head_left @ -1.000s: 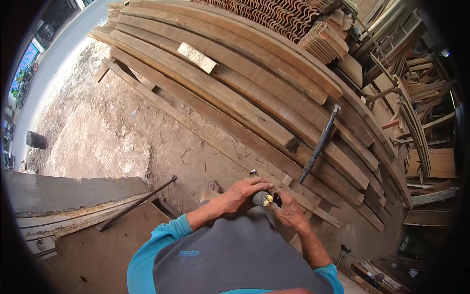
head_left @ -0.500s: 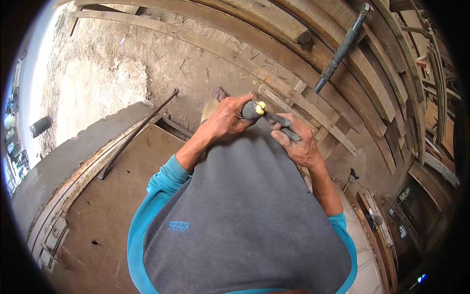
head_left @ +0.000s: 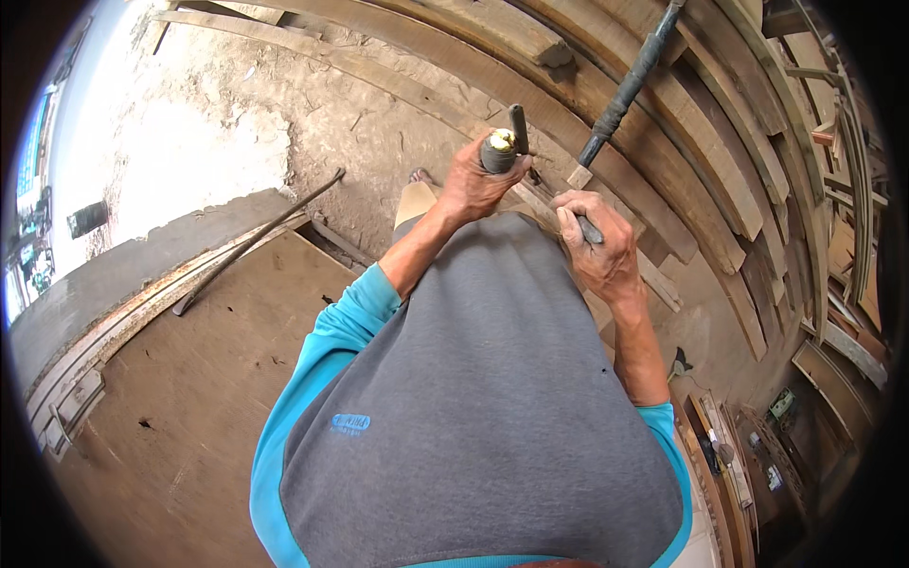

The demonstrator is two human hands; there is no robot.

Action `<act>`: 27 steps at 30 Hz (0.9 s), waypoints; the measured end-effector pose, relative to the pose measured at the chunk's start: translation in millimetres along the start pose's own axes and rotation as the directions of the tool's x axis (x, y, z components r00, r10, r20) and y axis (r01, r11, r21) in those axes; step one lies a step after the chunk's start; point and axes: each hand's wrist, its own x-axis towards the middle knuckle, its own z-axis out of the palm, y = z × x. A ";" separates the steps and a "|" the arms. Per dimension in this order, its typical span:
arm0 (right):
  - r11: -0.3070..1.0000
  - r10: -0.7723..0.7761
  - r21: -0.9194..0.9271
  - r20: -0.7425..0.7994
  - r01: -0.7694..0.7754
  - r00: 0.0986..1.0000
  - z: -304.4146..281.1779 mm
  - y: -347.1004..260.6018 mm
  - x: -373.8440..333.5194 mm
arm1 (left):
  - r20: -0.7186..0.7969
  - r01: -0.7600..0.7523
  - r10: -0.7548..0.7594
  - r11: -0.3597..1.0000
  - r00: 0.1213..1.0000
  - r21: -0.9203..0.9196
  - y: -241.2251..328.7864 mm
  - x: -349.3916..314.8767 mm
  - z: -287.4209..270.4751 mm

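Observation:
My left hand (head_left: pixel 476 185) is closed round a thick, dark wrapped handle (head_left: pixel 496 156) with a pale yellow end facing up. Right beside that end, a dark blunt bar (head_left: pixel 518 130) stands up past my fingers; whether it belongs to the handle I cannot tell. Lower and to the right, my right hand (head_left: pixel 603 248) grips a dark rod-like handle (head_left: pixel 589 230), of which only the end shows above the fist. The rest of it is hidden. The two hands are apart, in front of my grey and blue shirt (head_left: pixel 473 379).
Long timber boards (head_left: pixel 606 104) lie stacked across the far right. A dark bar with a wrapped grip (head_left: pixel 630 85) reaches over them. At the left, a thin metal bar (head_left: pixel 260 241) rests on a brown board (head_left: pixel 208 398). Wood and small items lie at lower right.
My left hand has moved forward with the wrapped handle, and the gap between my hands has widened. The dark bar that was between them now stands beside the left hand.

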 end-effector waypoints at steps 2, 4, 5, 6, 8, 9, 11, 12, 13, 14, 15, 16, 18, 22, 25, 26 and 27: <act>1.000 -0.016 -0.016 0.002 0.016 1.000 -0.4 3.3 1.3 | -0.017 -0.015 0.016 0.997 1.000 0.069 -11.0 1.6 2.1; 0.999 -0.020 -0.049 0.052 0.023 0.998 -1.8 7.0 3.4 | -0.045 -0.032 0.038 0.991 0.998 0.132 -18.9 1.0 2.4; 0.998 -0.033 -0.049 0.058 0.036 0.998 -2.6 6.6 6.6 | -0.042 -0.005 0.011 0.992 0.999 0.130 -22.0 0.1 2.0; 0.997 -0.049 -0.062 0.072 0.053 0.996 -3.3 6.1 9.3 | -0.038 0.028 -0.024 0.992 0.999 0.125 -22.7 -2.0 2.3; 0.994 -0.072 -0.074 0.098 0.080 0.993 -5.2 6.8 15.7 | -0.066 0.002 0.001 0.999 0.998 0.034 -22.4 -7.4 10.2; 0.992 -0.066 -0.102 0.132 0.080 0.989 -6.2 9.2 19.2 | -0.087 -0.027 0.022 0.998 0.996 -0.052 -22.7 -9.7 13.5; 0.988 -0.070 -0.126 0.181 0.094 0.981 -6.7 6.4 28.2 | -0.128 -0.056 0.055 0.998 0.990 -0.008 -23.8 -12.0 15.0; 0.980 -0.077 -0.171 0.168 0.106 0.983 -7.3 0.7 35.4 | -0.121 -0.018 0.022 0.999 0.992 0.029 -20.2 -13.4 14.1; 0.969 -0.087 -0.214 0.157 0.120 0.984 -5.8 -2.6 41.3 | -0.117 0.020 -0.012 0.998 0.993 0.066 -18.9 -14.6 14.0; 0.951 -0.167 -0.240 0.135 0.195 0.977 -1.7 -1.1 48.2 | -0.143 -0.103 0.119 0.988 0.982 0.115 -32.2 -10.5 15.6; 0.950 -0.181 -0.230 0.153 0.213 0.972 4.2 0.3 54.2 | -0.167 -0.101 0.120 0.988 0.979 0.116 -28.7 -11.0 16.5; 0.986 -0.163 -0.010 0.108 0.165 0.981 12.4 2.3 59.8 | -0.164 -0.110 0.127 0.988 0.978 0.109 -25.5 -11.7 16.6; 0.918 -0.047 0.397 0.045 0.026 0.998 34.9 1.3 70.0 | -0.186 -0.134 0.162 0.979 0.969 0.155 -16.2 -11.2 18.3; 0.912 -0.085 0.407 0.094 0.040 0.992 51.6 18.3 85.3 | -0.182 -0.102 0.132 0.981 0.974 0.167 -12.9 -13.2 17.8; 0.931 -0.053 0.365 0.151 -0.006 0.987 51.9 22.3 93.4 | -0.049 -0.187 0.197 0.970 0.979 0.154 -6.2 -22.3 0.3; 0.923 -0.084 0.383 0.089 0.044 0.992 59.4 19.6 93.0 | -0.115 -0.205 0.224 0.967 0.968 0.152 -15.1 -28.3 -3.8; 0.921 -0.097 0.386 0.101 0.051 0.990 59.1 20.8 96.2 | -0.131 -0.208 0.228 0.966 0.965 0.153 -26.4 -29.8 -12.1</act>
